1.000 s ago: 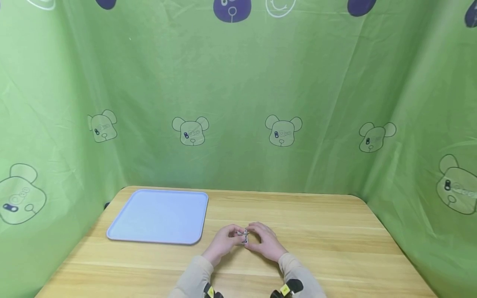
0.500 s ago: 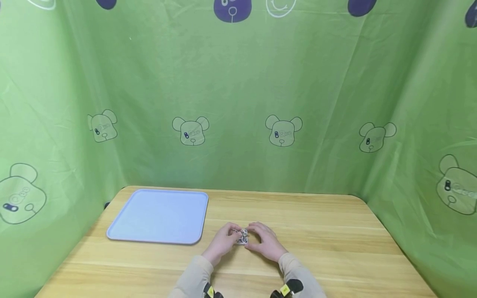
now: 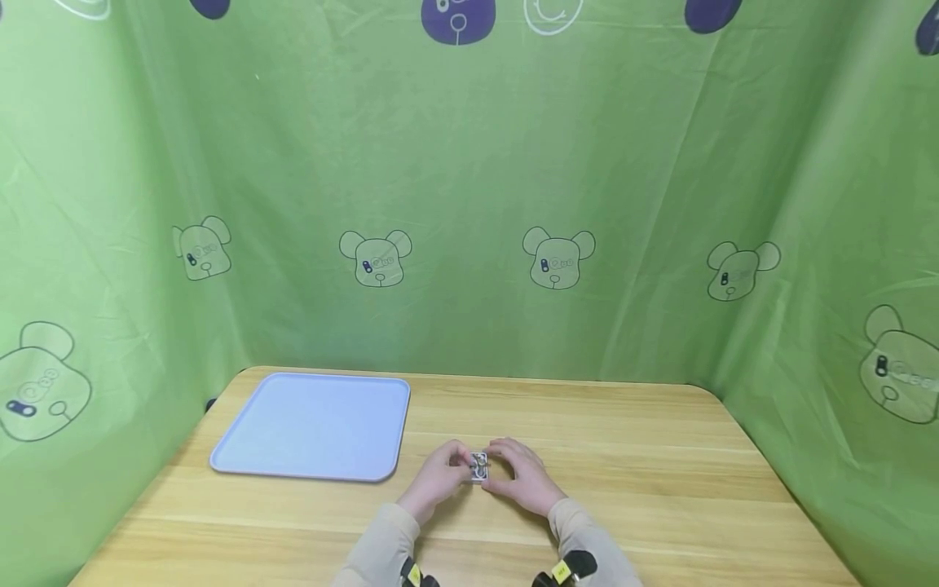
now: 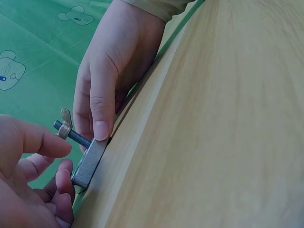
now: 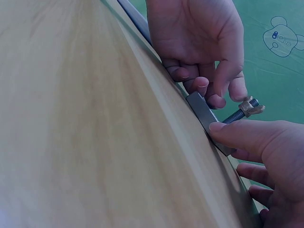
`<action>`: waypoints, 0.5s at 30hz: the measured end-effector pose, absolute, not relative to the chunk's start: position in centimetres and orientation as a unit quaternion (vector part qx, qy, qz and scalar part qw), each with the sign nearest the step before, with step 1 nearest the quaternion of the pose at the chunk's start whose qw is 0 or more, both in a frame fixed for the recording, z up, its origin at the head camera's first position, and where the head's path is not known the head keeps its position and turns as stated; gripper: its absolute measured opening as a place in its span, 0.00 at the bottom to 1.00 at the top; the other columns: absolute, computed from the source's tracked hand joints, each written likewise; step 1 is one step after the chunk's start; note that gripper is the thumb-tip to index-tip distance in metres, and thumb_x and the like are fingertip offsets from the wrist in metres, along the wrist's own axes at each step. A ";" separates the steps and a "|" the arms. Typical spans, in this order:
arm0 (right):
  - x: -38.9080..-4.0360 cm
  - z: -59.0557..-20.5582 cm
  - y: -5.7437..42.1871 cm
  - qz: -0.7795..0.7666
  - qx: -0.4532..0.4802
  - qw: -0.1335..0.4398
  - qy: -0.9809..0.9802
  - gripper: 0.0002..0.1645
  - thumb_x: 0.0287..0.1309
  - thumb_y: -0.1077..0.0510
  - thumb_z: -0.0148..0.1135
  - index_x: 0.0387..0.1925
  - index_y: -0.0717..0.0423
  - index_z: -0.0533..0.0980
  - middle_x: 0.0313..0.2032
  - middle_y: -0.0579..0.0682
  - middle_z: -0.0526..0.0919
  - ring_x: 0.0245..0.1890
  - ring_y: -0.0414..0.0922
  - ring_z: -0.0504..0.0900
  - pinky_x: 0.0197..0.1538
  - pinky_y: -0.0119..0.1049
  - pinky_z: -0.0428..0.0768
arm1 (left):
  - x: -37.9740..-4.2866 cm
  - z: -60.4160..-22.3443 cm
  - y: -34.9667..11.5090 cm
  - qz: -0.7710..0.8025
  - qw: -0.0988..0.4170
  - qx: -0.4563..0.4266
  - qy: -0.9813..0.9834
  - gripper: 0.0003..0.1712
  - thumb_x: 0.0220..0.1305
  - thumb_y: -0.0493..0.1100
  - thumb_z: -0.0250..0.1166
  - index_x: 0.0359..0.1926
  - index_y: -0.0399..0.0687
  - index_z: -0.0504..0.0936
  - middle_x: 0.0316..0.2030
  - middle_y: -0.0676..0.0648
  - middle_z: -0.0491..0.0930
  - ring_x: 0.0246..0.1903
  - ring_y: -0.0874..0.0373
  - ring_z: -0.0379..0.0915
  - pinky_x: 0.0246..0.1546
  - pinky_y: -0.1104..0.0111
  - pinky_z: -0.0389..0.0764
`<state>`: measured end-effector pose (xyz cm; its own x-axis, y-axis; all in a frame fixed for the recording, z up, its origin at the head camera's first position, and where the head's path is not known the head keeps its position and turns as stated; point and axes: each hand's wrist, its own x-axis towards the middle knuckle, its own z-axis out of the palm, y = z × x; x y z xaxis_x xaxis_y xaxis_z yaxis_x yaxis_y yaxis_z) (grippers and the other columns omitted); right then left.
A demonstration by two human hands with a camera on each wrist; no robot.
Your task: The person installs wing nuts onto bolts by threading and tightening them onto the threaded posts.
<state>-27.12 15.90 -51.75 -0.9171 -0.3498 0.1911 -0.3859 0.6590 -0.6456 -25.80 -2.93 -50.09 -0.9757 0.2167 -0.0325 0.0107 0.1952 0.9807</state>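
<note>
A small grey metal block stands on the wooden table between both hands, with a threaded bolt rising from it. A brass-coloured wing nut sits near the bolt's top end. From the right, my right hand holds the block, its thumb pressed to the near side and its fingers behind. My left hand is beside the block's left end, fingers bent and loose; thumb and index finger stand apart close to the wing nut, nothing gripped between them.
A pale blue tray lies at the table's left back. Green cloth printed with bear heads hangs behind the table and along both sides. The wooden table stretches out to the right of the hands.
My left thumb and fingers have drawn back leftward from over the bolt and wing nut, uncovering more of the block. The right hand keeps its place.
</note>
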 end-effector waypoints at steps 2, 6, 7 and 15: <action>-27.1 -51.8 15.9 0.361 0.203 0.026 -0.910 0.35 0.49 0.45 0.71 0.57 0.56 0.74 0.64 0.59 0.72 0.67 0.62 0.65 0.69 0.67 0.52 | -25.9 -50.1 -2.9 0.630 0.083 0.078 0.768 0.11 0.51 0.30 0.60 0.38 0.38 0.76 0.33 0.48 0.75 0.32 0.57 0.68 0.32 0.70 0.70; -27.2 -51.8 15.9 0.363 0.202 0.025 -0.909 0.35 0.50 0.45 0.71 0.57 0.56 0.74 0.64 0.59 0.72 0.68 0.62 0.65 0.69 0.67 0.52 | -25.9 -50.1 -3.0 0.628 0.087 0.083 0.769 0.14 0.50 0.30 0.63 0.42 0.40 0.78 0.32 0.50 0.73 0.31 0.58 0.66 0.30 0.70 0.68; -27.2 -51.9 15.9 0.363 0.202 0.025 -0.909 0.35 0.49 0.45 0.71 0.57 0.56 0.74 0.64 0.59 0.72 0.68 0.62 0.65 0.69 0.67 0.52 | -25.9 -50.0 -3.0 0.628 0.088 0.084 0.769 0.15 0.50 0.31 0.64 0.42 0.41 0.78 0.32 0.50 0.73 0.32 0.58 0.66 0.31 0.70 0.68; -27.2 -51.8 15.9 0.359 0.202 0.027 -0.911 0.35 0.50 0.45 0.70 0.58 0.56 0.74 0.64 0.61 0.71 0.68 0.63 0.64 0.69 0.67 0.52 | -25.8 -49.9 -3.1 0.619 0.086 0.092 0.775 0.16 0.51 0.37 0.70 0.43 0.44 0.80 0.33 0.49 0.74 0.36 0.57 0.68 0.37 0.67 0.66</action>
